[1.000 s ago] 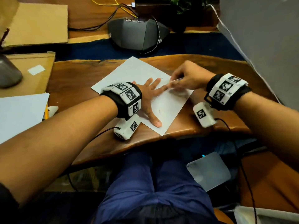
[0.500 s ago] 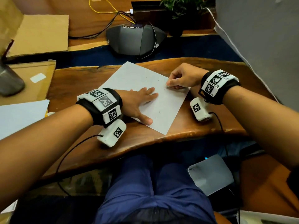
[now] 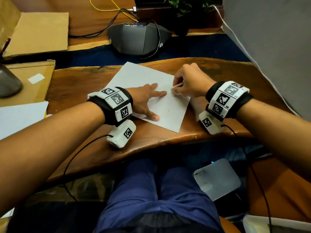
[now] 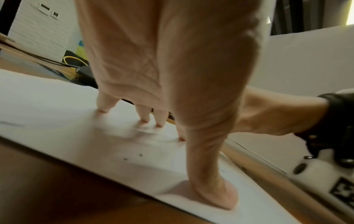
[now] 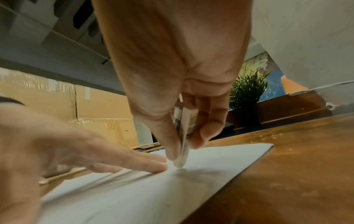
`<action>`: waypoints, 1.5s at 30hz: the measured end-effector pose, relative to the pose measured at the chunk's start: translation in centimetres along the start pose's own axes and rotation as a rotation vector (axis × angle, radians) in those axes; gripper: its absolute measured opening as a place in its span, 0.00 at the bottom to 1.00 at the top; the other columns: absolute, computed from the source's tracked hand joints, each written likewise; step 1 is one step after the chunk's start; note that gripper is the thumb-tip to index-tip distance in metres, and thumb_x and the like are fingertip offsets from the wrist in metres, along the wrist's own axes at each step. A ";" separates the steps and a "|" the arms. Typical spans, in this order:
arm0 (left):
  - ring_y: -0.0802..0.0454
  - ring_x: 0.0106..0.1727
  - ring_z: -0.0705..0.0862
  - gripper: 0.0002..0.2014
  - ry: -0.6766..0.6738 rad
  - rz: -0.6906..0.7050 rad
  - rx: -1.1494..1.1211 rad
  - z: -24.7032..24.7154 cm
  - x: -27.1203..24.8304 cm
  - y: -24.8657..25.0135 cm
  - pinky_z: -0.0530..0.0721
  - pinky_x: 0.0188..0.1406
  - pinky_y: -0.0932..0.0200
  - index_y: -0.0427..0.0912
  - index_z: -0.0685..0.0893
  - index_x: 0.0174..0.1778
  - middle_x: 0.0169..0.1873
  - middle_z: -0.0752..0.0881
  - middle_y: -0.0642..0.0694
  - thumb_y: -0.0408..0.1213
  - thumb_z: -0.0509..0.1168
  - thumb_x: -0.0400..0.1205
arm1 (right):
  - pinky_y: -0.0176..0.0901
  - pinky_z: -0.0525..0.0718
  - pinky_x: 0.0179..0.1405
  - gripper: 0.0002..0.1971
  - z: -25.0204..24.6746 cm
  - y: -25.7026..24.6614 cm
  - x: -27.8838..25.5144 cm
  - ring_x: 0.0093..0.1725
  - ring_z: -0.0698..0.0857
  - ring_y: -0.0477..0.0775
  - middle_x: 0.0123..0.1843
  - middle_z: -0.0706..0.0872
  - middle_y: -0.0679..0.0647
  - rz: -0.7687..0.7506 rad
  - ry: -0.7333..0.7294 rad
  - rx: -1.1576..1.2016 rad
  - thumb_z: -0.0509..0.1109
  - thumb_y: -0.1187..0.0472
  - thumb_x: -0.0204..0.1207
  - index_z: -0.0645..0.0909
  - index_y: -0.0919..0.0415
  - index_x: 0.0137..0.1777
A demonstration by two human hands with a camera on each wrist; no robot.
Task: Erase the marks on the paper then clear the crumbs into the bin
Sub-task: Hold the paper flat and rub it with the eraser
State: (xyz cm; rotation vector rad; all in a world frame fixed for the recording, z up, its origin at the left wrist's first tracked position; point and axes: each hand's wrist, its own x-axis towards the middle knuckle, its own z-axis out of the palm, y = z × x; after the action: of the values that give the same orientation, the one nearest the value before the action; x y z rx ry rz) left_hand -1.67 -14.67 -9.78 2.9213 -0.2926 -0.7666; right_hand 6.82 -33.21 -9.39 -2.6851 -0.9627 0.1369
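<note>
A white sheet of paper (image 3: 148, 78) lies turned at an angle on the wooden desk (image 3: 75, 91). My left hand (image 3: 148, 100) rests flat on it with fingers spread, pressing the paper (image 4: 57, 109) down. My right hand (image 3: 186, 81) pinches an eraser (image 3: 174, 89) between thumb and fingers, its white tip touching the sheet just beyond my left fingertips. In the right wrist view the eraser (image 5: 182, 145) stands nearly upright on the paper (image 5: 134, 189). A few small dark crumbs (image 4: 134, 156) and faint pencil marks (image 3: 168, 111) lie near my left thumb. No bin is in view.
A grey conference speaker (image 3: 138, 39) with cables sits behind the paper. Cardboard pieces (image 3: 38, 32) and another white sheet (image 3: 20, 118) lie at the left, a grey round object (image 3: 8, 81) at the far left edge. A potted plant (image 3: 185, 7) stands at the back.
My right hand slid the eraser back toward my left fingertips. My left hand shifted slightly on the sheet and still presses it flat. The head view has moved closer.
</note>
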 end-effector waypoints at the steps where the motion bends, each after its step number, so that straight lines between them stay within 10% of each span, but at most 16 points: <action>1: 0.47 0.87 0.46 0.50 -0.002 -0.015 0.015 -0.1 -0.1 0.4 0.52 0.82 0.44 0.63 0.45 0.86 0.87 0.40 0.50 0.61 0.72 0.75 | 0.45 0.89 0.40 0.08 0.1 0.0 0.1 0.43 0.87 0.52 0.44 0.90 0.52 0.027 0.023 -0.008 0.81 0.55 0.74 0.92 0.60 0.47; 8: 0.45 0.86 0.39 0.57 -0.079 -0.038 0.052 -0.1 0.1 0.3 0.52 0.83 0.36 0.62 0.42 0.85 0.85 0.34 0.50 0.65 0.74 0.69 | 0.44 0.87 0.40 0.07 1.3 -3.3 -3.0 0.42 0.87 0.51 0.43 0.90 0.51 -0.138 -0.122 0.039 0.80 0.57 0.71 0.92 0.59 0.46; 13: 0.45 0.86 0.37 0.60 -0.081 -0.042 0.053 0.0 0.1 0.4 0.52 0.83 0.34 0.66 0.38 0.84 0.85 0.33 0.51 0.65 0.76 0.66 | 0.46 0.89 0.39 0.09 0.0 -1.0 -0.7 0.40 0.87 0.51 0.41 0.91 0.54 0.029 -0.044 0.029 0.79 0.55 0.74 0.92 0.61 0.46; 18: 0.43 0.86 0.37 0.58 -0.079 -0.013 0.052 -0.2 -0.2 0.5 0.52 0.83 0.34 0.62 0.42 0.86 0.85 0.32 0.49 0.63 0.75 0.69 | 0.47 0.87 0.40 0.07 1.2 -5.5 -4.4 0.40 0.86 0.52 0.41 0.91 0.52 -0.204 -0.218 -0.005 0.78 0.56 0.74 0.91 0.60 0.45; 23: 0.43 0.86 0.38 0.61 -0.087 -0.062 0.094 0.0 0.3 0.5 0.55 0.82 0.32 0.66 0.37 0.84 0.85 0.33 0.50 0.67 0.75 0.65 | 0.49 0.91 0.40 0.08 -0.3 -2.5 -0.9 0.40 0.88 0.53 0.42 0.92 0.55 -0.011 -0.077 0.004 0.80 0.56 0.75 0.92 0.61 0.46; 29: 0.40 0.86 0.36 0.67 -0.092 -0.035 0.102 -0.1 0.7 0.3 0.54 0.81 0.29 0.59 0.35 0.85 0.85 0.31 0.47 0.65 0.78 0.63 | 0.43 0.79 0.28 0.09 1.3 -6.6 -4.9 0.28 0.82 0.50 0.29 0.87 0.51 -0.199 -0.270 -0.006 0.77 0.57 0.72 0.89 0.61 0.34; 35: 0.41 0.86 0.35 0.66 -0.117 -0.079 0.131 -0.1 1.0 0.2 0.55 0.80 0.27 0.69 0.34 0.82 0.85 0.30 0.50 0.70 0.76 0.60 | 0.53 0.91 0.40 0.08 0.1 -3.1 -1.2 0.39 0.87 0.52 0.40 0.91 0.54 0.015 -0.055 -0.025 0.80 0.56 0.73 0.93 0.61 0.45; 40: 0.38 0.85 0.34 0.69 -0.150 -0.067 0.145 -0.4 1.2 0.5 0.53 0.80 0.26 0.62 0.35 0.84 0.84 0.28 0.48 0.70 0.76 0.58 | 0.37 0.81 0.31 0.05 0.8 -6.2 -4.3 0.30 0.81 0.43 0.32 0.88 0.48 -0.167 -0.289 0.010 0.79 0.58 0.71 0.90 0.58 0.37; 45: 0.36 0.85 0.36 0.70 -0.173 -0.112 0.203 -0.7 1.4 0.9 0.55 0.79 0.26 0.69 0.30 0.81 0.84 0.28 0.47 0.73 0.73 0.53 | 0.42 0.85 0.33 0.07 -0.2 -2.5 -0.9 0.37 0.86 0.49 0.39 0.91 0.54 0.022 -0.096 0.018 0.81 0.56 0.72 0.91 0.59 0.41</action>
State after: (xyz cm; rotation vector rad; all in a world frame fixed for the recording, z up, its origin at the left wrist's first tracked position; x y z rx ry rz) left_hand -0.27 -15.76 -9.68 3.0867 -0.2349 -1.0686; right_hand 4.66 -31.98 -8.51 -2.6940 -0.9552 0.2795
